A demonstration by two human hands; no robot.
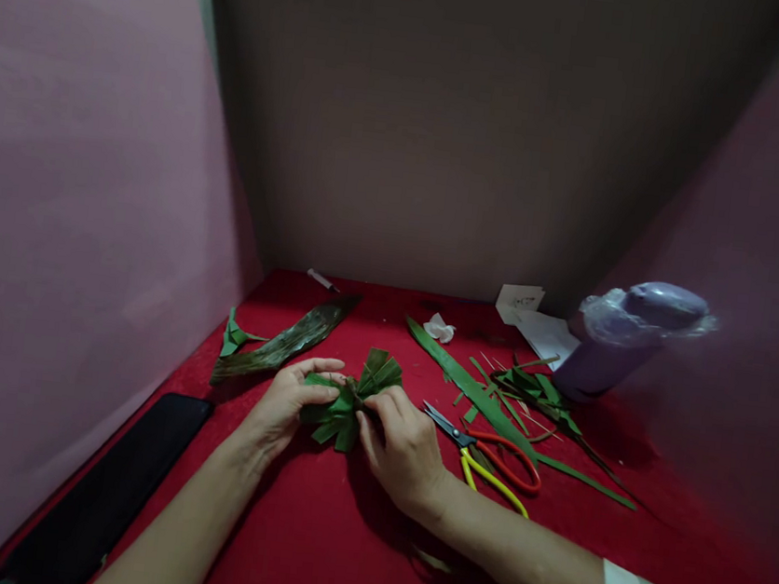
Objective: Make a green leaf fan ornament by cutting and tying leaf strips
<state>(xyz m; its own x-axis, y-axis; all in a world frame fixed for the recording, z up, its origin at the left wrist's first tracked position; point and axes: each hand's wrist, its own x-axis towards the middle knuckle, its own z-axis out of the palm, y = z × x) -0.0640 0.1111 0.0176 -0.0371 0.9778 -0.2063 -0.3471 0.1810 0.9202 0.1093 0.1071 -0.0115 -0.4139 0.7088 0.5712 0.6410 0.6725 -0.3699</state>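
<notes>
Both hands pinch a leaf bundle, while a plastic-rimmed purple container hides its contents.

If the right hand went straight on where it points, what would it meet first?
The right hand would meet the green leaf bundle at its fingertips first; beyond it, probably the left hand, though depth is unclear.
</notes>
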